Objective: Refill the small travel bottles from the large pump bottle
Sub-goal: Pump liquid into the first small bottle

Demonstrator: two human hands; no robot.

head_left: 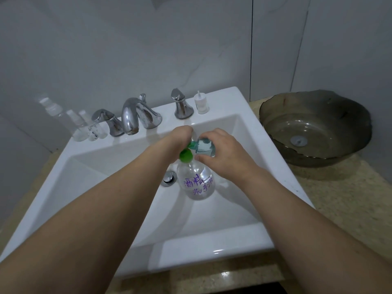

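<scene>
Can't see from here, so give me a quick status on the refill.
Left hand on green pump head, right hand gripping small bottle at the spout. Pump bottle upright in sink. Nothing in the way.

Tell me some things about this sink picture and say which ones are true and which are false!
1. The clear pump bottle with purple writing and a green pump top stands inside the white square sink. True.
2. The right hand holds a small bottle with bluish liquid by the pump. True.
3. The small white pump cap lies down in the basin. False: it stands on the sink rim, beside the right tap handle.
4. The clear little bottles stand on the sink's right side. False: they stand at the left, by the left tap handle.
5. The dark glass bowl sits on the counter to the right of the sink. True.
6. The left hand rests flat on the counter. False: it is over the pump top.
</scene>
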